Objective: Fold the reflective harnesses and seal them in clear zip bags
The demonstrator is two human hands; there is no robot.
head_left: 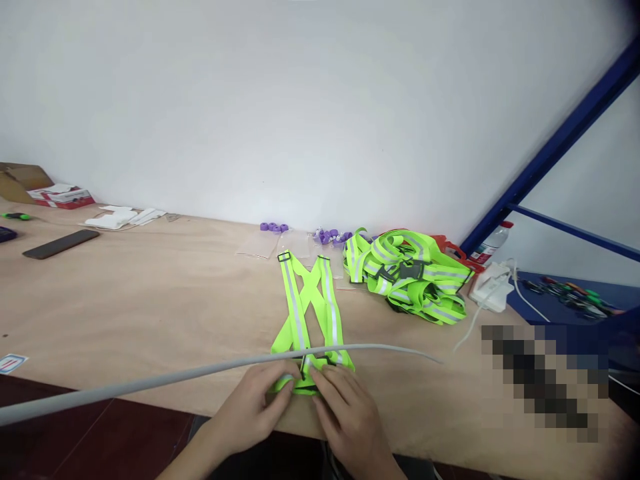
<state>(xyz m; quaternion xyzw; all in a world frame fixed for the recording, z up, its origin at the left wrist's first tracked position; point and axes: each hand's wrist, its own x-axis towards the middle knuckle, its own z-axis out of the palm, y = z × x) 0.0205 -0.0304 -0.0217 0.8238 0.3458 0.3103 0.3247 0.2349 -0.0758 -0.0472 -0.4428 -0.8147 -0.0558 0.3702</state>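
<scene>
A neon-yellow reflective vest (311,293) made of elastic straps with silver stripes lies on the wooden table, its shoulder straps crossing in an X. Black buckles sit at its top ends. My left hand (255,403) is closed on the left side of the waist strap, thumb and fingers pinching it. On the strap's other side, the fingers of my right hand (350,407) are bent together over the band near a black buckle. A grey cable (200,369) crosses in front of the vest and hides part of it.
A heap of similar reflective vests (410,273) lies to the right. Behind are clear plastic bags (257,245) and small purple items (327,236). A white power strip (491,287), bottle (494,243) and blue metal frame (550,143) stand at right. A dark flat bar (61,244) lies left.
</scene>
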